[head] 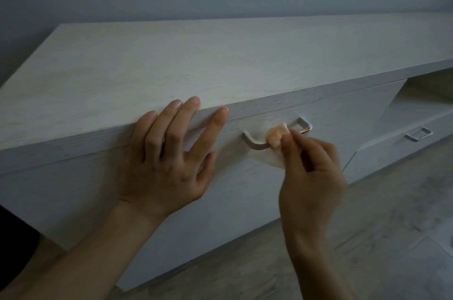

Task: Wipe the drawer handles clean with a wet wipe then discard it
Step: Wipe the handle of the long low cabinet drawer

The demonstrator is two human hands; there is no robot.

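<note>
A white drawer front carries a silver bar handle [255, 144] with a reddish-brown smear near its right end. My right hand [311, 167] pinches a wet wipe [275, 138], stained orange, against the middle of that handle. A pale corner of the wipe hangs below the bar. My left hand [169, 155] lies flat with straight fingers on the drawer front, its fingertips over the front edge of the cabinet top [196, 62]. A second silver handle [418, 135] sits on a lower drawer at the right.
The low white cabinet stands against a grey wall. An open shelf recess [426, 93] is at the right above the lower drawer. Grey wood-look floor [367, 238] spreads under my right forearm.
</note>
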